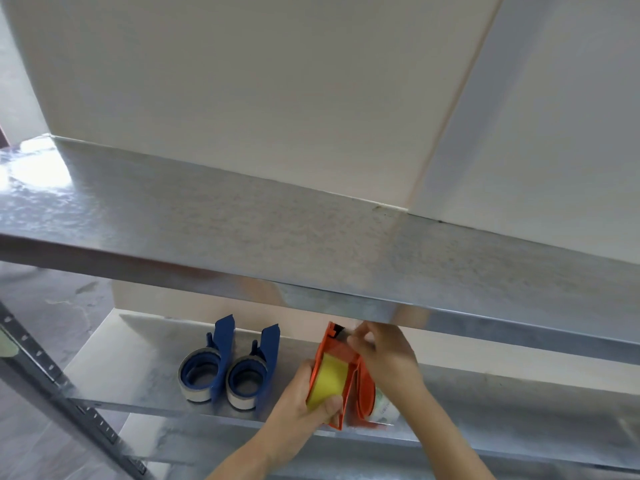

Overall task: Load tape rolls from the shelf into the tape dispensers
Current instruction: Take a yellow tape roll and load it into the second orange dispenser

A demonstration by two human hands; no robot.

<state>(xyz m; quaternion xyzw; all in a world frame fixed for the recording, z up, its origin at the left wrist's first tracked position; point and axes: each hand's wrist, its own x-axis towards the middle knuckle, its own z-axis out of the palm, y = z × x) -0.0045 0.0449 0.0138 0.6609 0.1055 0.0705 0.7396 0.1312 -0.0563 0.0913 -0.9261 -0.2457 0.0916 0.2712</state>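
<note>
An orange tape dispenser (pixel 334 351) holds a yellow tape roll (pixel 329 379) and stands on the lower metal shelf (pixel 138 372). My left hand (pixel 304 407) grips its lower end, thumb on the yellow roll. My right hand (pixel 384 355) pinches at the dispenser's top by the cutter, just under the upper shelf's edge. A second orange dispenser (pixel 367 396) with a white roll (pixel 382 407) lies right behind it, partly hidden by my right hand. Two blue dispensers (pixel 221 358) (pixel 266 365), each loaded with a grey-white roll, stand to the left.
The upper metal shelf (pixel 242 216) juts out over the work area and hides the back of the lower shelf. A large white box (pixel 277 98) sits on it. A perforated shelf upright (pixel 69 403) runs diagonally at lower left.
</note>
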